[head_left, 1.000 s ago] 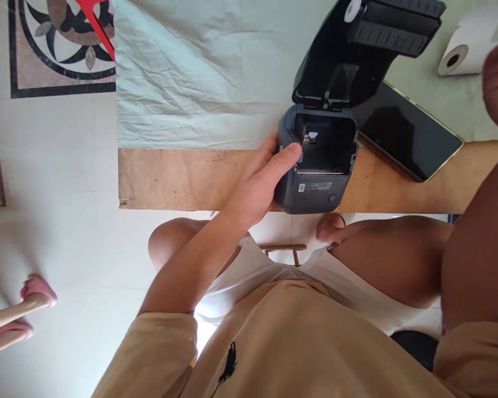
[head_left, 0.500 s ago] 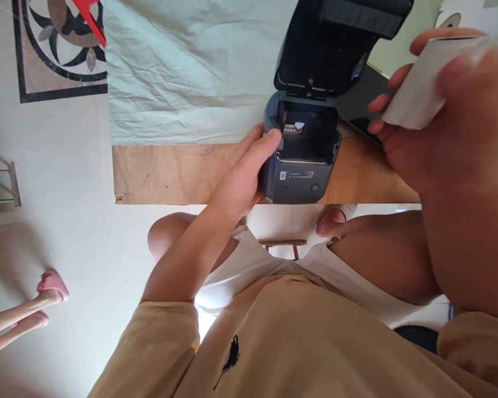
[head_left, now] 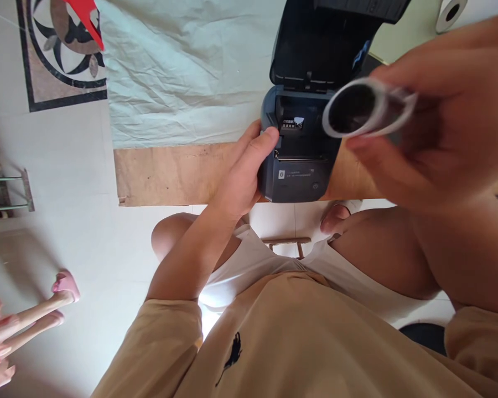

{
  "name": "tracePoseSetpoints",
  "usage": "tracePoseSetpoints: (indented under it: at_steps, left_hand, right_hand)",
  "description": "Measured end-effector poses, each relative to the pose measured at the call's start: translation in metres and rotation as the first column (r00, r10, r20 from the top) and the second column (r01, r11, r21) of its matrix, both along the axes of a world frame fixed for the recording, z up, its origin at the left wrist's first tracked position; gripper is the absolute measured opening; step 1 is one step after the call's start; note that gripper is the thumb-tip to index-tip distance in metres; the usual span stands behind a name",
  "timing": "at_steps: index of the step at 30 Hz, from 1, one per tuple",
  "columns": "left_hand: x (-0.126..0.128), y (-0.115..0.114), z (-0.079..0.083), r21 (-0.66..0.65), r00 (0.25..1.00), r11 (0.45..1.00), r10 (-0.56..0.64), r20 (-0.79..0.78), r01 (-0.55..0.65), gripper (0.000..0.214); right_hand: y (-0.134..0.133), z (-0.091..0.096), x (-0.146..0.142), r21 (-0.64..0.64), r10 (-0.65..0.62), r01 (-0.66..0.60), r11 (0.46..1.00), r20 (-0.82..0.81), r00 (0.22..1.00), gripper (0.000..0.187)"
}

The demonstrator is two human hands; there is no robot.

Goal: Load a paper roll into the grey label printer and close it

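**Paper roll in one grip, open printer steadied by the other**

The surface (head_left: 166, 174) runs across the upper middle of the frame, bare wood along its near edge with a creased pale sheet (head_left: 182, 72) over the rest. On it, in the upper centre, stands the small dark printer (head_left: 299, 177) with its lid (head_left: 315, 44) swung up and back, the paper bay open and empty. It looks like a compact, rigid plastic box with some weight, so I judge it stays put under a light sideways hold.

My left hand (head_left: 243, 177) wraps the printer's left side, thumb hooked over the bay's rim, fingers curled round the casing: a closed, steadying grip.

My right hand (head_left: 431, 121) fills the upper right, close to the camera and blurred. Its grip is closed on a paper roll (head_left: 363, 108), fingers over the top, thumb beneath, the hollow end facing me. The roll seems light and slightly crushable, with a smooth wrap that could unwind, so holding it round the barrel, not by the loose end, suits it.

Another roll (head_left: 450, 12) lies at the top right corner.
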State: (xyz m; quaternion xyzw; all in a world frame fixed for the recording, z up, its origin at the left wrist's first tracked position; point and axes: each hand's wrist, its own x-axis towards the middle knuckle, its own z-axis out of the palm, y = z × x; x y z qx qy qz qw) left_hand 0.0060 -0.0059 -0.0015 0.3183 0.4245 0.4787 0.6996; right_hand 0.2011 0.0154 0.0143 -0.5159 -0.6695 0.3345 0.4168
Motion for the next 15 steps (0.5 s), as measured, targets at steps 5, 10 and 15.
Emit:
tracePoseSetpoints:
  at_steps: [5,10,15]
  left_hand:
    - [0.0,-0.001,0.003,-0.015,0.998,0.999,0.05,-0.047,-0.05,0.025]
    - [-0.01,-0.002,0.001,-0.023,0.999,0.999,-0.043,-0.022,0.043,0.026]
    - [-0.012,-0.002,0.001,0.033,1.0,0.999,0.004,0.024,-0.005,0.037]
  right_hand:
    - [-0.009,-0.004,-0.005,-0.077,-0.024,0.031,0.997,0.096,0.995,0.063]
    - [-0.006,-0.007,-0.015,0.066,-0.052,0.038,0.997,0.217,0.975,0.058]
    - [-0.001,-0.007,-0.021,0.508,0.028,-0.29,0.811,0.461,0.887,0.027]
